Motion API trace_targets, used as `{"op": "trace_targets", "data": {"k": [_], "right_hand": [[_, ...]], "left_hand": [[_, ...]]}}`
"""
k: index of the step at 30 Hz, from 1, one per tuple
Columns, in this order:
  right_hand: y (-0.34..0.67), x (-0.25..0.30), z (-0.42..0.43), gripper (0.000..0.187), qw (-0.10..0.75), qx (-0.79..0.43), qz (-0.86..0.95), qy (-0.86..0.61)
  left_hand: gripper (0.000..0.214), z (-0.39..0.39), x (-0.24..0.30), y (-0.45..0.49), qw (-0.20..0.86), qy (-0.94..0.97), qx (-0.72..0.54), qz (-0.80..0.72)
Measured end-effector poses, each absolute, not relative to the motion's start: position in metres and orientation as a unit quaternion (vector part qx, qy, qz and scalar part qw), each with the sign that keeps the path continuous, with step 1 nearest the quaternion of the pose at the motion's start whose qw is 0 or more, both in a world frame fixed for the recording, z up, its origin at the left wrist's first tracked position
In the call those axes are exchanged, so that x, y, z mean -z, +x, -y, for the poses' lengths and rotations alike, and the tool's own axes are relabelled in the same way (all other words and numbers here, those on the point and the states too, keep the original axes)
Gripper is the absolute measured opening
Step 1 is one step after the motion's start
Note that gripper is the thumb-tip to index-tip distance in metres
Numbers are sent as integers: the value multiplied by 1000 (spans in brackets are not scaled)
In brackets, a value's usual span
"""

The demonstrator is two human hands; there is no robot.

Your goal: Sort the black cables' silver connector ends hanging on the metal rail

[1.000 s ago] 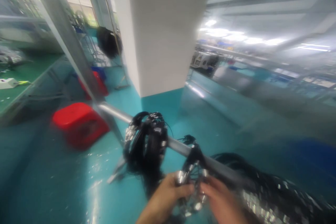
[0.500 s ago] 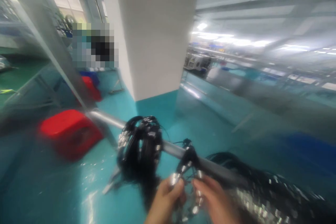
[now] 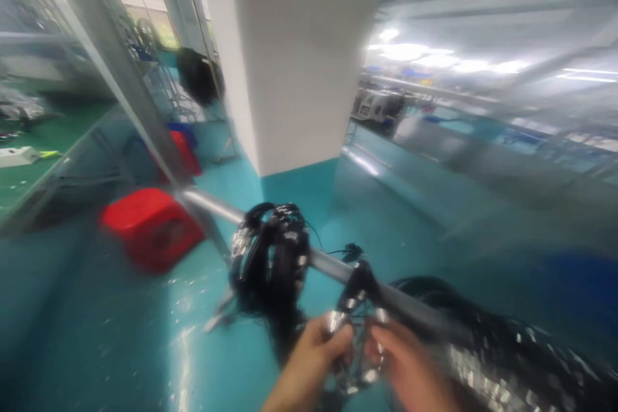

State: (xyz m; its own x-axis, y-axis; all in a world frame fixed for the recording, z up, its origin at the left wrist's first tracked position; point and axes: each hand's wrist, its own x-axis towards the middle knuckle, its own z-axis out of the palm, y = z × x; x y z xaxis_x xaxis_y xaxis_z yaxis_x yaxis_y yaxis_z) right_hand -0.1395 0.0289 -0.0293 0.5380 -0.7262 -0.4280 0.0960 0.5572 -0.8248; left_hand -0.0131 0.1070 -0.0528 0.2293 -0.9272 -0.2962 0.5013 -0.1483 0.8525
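Black cable bundle (image 3: 360, 280) with shiny silvery pieces hangs over the metal rail (image 3: 331, 266) in a narrow loop, below the rail's near edge. The left hand (image 3: 318, 347) pinches the loop's left strand between thumb and fingers; the right hand (image 3: 405, 354) is closed around the right strand. Toward the rail's far end, by the slanted metal post (image 3: 130, 90), hangs a thick black coil (image 3: 284, 264); toward its near end, a larger dark mass of cables (image 3: 506, 347), blurred.
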Motion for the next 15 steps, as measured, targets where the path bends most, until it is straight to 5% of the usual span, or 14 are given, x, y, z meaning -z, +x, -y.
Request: {"op": "trace_targets", "data": {"k": [15], "right_hand": [[-135, 31, -27, 32, 748, 233, -448, -430]], "left_hand": [[32, -106, 55, -13, 612, 500, 581, 198]]}}
